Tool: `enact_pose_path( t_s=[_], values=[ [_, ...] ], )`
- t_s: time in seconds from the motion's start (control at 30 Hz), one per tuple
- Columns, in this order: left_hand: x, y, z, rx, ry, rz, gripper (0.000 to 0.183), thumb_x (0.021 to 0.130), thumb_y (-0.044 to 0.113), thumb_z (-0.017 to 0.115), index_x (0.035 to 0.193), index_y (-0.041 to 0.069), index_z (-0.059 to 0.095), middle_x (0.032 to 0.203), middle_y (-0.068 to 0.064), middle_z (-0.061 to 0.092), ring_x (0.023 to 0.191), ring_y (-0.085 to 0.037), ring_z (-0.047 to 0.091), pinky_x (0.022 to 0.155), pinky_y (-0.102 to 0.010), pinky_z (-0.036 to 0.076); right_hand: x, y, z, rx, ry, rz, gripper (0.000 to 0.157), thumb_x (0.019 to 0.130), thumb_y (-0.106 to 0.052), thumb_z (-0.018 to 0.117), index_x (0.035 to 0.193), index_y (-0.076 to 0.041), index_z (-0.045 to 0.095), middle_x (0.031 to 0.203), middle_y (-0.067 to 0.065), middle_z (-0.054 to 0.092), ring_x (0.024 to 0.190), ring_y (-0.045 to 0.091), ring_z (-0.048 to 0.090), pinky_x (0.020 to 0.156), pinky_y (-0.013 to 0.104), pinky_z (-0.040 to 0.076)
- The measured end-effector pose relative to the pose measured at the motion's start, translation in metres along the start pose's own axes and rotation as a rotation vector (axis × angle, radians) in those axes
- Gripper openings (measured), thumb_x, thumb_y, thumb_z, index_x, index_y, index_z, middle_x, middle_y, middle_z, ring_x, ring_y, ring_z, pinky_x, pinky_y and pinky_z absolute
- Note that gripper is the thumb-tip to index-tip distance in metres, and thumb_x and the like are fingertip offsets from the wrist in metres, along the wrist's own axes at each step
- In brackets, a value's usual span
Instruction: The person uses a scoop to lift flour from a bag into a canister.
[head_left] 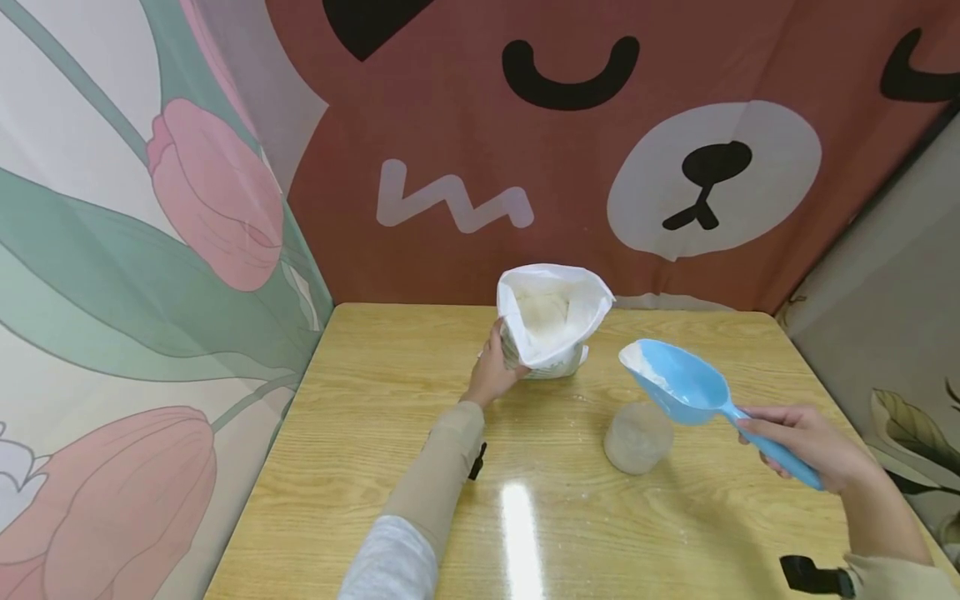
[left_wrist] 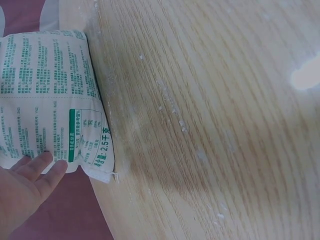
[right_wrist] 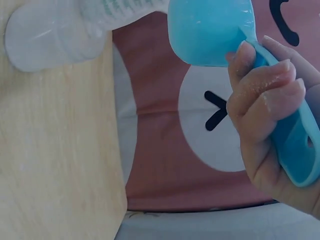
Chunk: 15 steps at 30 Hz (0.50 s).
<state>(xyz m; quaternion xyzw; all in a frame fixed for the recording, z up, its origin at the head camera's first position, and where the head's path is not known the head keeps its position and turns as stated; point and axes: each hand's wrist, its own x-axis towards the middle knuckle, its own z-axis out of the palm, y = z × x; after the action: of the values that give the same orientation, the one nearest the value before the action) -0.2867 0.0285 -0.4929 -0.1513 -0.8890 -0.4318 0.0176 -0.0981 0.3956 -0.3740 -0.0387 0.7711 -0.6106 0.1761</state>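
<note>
A white bag of flour [head_left: 551, 364] with green print stands open-topped near the table's back edge, pale powder visible inside. My left hand [head_left: 495, 369] holds it by its left side; in the left wrist view, fingers [left_wrist: 42, 165] lie against the printed face. To the right, my right hand [head_left: 806, 442] grips the handle of a light-blue scoop [head_left: 693, 385], its fingers curled round it. White flour lies along the scoop's far-left lip. Below the scoop stands a cloudy, clear round container [head_left: 637, 439], apart from both hands. Powder dusts the right fingers [right_wrist: 270, 107].
The wood-grain table [head_left: 360, 433] carries scattered flour crumbs [left_wrist: 175, 107]. A brown curtain [head_left: 435, 258] with a bear face hangs behind it, and a tulip-print curtain [head_left: 217, 192] hangs on the left. Light glares off the table's front middle.
</note>
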Motion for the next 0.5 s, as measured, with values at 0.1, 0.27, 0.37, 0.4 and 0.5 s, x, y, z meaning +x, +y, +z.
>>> enact_pose_path(
  t_s=[0.1, 0.27, 0.37, 0.4, 0.5],
  values=[
    [0.000, 0.000, 0.000, 0.002, 0.000, -0.003, 0.100, 0.074, 0.035, 0.072, 0.144, 0.022, 0.001, 0.135, -0.022, 0.033, 0.115, -0.037, 0.041, 0.088, -0.049, 0.038, -0.002, 0.007, -0.003, -0.016, -0.014, 0.016, 0.037, 0.095, -0.009, 0.042, 0.101, -0.038, 0.064, 0.077, 0.001, 0.062, 0.048, 0.007, 0.048, 0.042, 0.024, 0.042],
    [0.000, 0.000, 0.000, 0.009, -0.008, -0.016, 0.100, 0.074, 0.034, 0.072, 0.144, 0.022, 0.001, 0.135, -0.021, 0.033, 0.116, -0.036, 0.040, 0.089, -0.048, 0.038, -0.007, 0.015, -0.008, -0.071, -0.014, 0.082, 0.035, 0.095, -0.013, 0.044, 0.098, -0.043, 0.063, 0.078, 0.000, 0.062, 0.047, 0.007, 0.047, 0.042, 0.026, 0.043],
    [0.000, 0.001, 0.000, 0.014, -0.011, -0.022, 0.101, 0.074, 0.034, 0.072, 0.144, 0.022, 0.001, 0.136, -0.020, 0.033, 0.116, -0.035, 0.040, 0.089, -0.047, 0.038, -0.010, 0.019, -0.012, -0.081, -0.035, 0.104, 0.034, 0.095, -0.014, 0.044, 0.098, -0.043, 0.061, 0.077, 0.001, 0.061, 0.047, 0.007, 0.046, 0.042, 0.028, 0.042],
    [0.000, 0.001, 0.000, 0.017, -0.011, -0.023, 0.101, 0.074, 0.034, 0.072, 0.144, 0.022, 0.001, 0.136, -0.020, 0.033, 0.116, -0.035, 0.040, 0.089, -0.047, 0.038, -0.011, 0.019, -0.013, -0.084, -0.039, 0.109, 0.034, 0.095, -0.014, 0.044, 0.098, -0.043, 0.061, 0.076, 0.001, 0.060, 0.046, 0.008, 0.045, 0.041, 0.029, 0.042],
    [0.000, 0.001, 0.000, 0.018, -0.009, -0.023, 0.100, 0.075, 0.034, 0.072, 0.144, 0.022, 0.000, 0.136, -0.020, 0.032, 0.116, -0.035, 0.040, 0.089, -0.047, 0.038, -0.013, 0.020, -0.015, -0.102, -0.045, 0.114, 0.034, 0.095, -0.013, 0.044, 0.098, -0.043, 0.060, 0.075, 0.001, 0.059, 0.046, 0.008, 0.043, 0.039, 0.031, 0.039]
  ],
)
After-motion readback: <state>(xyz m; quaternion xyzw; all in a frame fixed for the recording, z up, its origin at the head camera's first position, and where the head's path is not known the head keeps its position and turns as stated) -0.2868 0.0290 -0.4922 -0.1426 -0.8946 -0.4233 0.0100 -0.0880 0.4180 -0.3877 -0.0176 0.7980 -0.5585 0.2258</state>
